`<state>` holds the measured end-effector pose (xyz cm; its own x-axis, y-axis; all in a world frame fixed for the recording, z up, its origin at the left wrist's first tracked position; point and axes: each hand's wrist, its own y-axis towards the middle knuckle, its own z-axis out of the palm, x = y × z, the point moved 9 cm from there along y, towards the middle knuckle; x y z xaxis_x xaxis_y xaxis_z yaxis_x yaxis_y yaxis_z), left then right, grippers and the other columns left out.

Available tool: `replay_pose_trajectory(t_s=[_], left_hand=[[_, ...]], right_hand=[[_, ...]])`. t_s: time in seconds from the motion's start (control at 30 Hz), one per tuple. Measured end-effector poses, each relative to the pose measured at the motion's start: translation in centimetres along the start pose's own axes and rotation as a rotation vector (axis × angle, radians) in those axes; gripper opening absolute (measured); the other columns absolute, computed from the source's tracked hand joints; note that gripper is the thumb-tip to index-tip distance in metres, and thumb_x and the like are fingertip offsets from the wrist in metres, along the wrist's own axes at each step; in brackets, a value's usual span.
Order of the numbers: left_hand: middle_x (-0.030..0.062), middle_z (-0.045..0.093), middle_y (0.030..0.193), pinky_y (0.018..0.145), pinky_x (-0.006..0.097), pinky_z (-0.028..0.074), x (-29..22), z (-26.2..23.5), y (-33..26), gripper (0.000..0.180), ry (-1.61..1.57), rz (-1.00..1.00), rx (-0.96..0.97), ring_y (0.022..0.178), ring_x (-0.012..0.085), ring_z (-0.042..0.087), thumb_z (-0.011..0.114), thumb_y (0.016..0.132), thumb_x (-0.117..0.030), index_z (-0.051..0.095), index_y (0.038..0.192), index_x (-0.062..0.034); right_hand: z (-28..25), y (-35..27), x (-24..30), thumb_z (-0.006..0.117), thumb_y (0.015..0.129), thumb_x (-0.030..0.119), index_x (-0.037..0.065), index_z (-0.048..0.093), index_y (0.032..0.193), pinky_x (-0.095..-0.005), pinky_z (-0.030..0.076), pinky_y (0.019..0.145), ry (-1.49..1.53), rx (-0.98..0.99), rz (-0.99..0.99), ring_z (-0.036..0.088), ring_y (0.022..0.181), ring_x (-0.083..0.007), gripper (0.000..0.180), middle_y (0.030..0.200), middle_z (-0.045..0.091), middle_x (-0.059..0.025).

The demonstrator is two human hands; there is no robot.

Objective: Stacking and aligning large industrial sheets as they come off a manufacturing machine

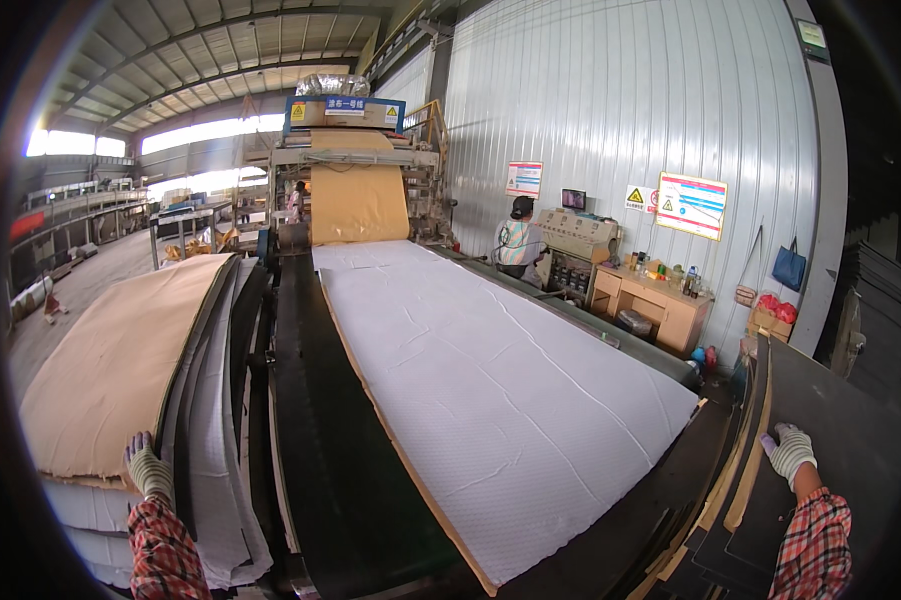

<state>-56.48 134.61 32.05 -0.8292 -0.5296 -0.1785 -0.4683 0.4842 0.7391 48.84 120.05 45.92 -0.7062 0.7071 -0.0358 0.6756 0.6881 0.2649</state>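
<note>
My left hand (pixel 147 468), in a striped knit glove with purplish fingertips, rests with fingers stretched out at the near right corner of a tan sheet (pixel 120 360). That sheet tops a stack of layered white and grey sheets at the left. My right hand (pixel 790 452), gloved alike, lies with fingers apart on a dark grey board (pixel 845 410), near its tan-lined left edge. Between my hands, a long white quilted sheet (pixel 500 390), creased and tan along its edge, lies on a dark conveyor belt (pixel 340 470).
A large machine (pixel 345 115) with a tan web (pixel 360 205) stands at the belt's far end. A person (pixel 516 240) sits by a control console (pixel 576 235) at the right. A wooden desk (pixel 640 295) holding bottles stands along the metal wall (pixel 610 110).
</note>
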Motion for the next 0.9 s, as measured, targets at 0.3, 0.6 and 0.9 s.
replay_pose_trajectory(t_s=[0.3, 0.6, 0.9], left_hand=[[0.0179, 0.053, 0.118, 0.1, 0.041, 0.032, 0.24, 0.29, 0.08, 0.05, -0.004, 0.009, -0.006, 0.112, 0.0314, 0.047, 0.064, 0.072, -0.028, 0.054, 0.112, 0.0002], [0.0177, 0.053, 0.117, 0.099, 0.041, 0.032, -0.07, 0.01, 0.05, 0.049, 0.001, 0.015, -0.013, 0.112, 0.0314, 0.047, 0.063, 0.071, -0.027, 0.054, 0.111, 0.0], [0.0172, 0.053, 0.118, 0.1, 0.042, 0.032, -0.13, -0.04, 0.06, 0.049, 0.007, 0.012, 0.005, 0.112, 0.0309, 0.047, 0.063, 0.072, -0.028, 0.054, 0.112, -0.0007]], right_hand=[[0.01, 0.02, 0.05, 0.045, 0.086, 0.044, 0.0, 0.051, 0.118, -0.0384, 0.032, 0.1, 0.004, 0.006, -0.003, 0.044, 0.118, -0.0326, 0.055, 0.125, 0.048, -0.0221], [0.15, 0.08, -0.1, 0.045, 0.086, 0.044, 0.0, 0.05, 0.119, -0.0385, 0.032, 0.1, -0.004, 0.004, 0.002, 0.044, 0.119, -0.0329, 0.055, 0.125, 0.048, -0.0219], [0.03, -0.03, -0.05, 0.044, 0.086, 0.044, 0.0, 0.05, 0.119, -0.039, 0.033, 0.1, -0.005, 0.002, -0.004, 0.044, 0.118, -0.0329, 0.056, 0.125, 0.048, -0.0219]])
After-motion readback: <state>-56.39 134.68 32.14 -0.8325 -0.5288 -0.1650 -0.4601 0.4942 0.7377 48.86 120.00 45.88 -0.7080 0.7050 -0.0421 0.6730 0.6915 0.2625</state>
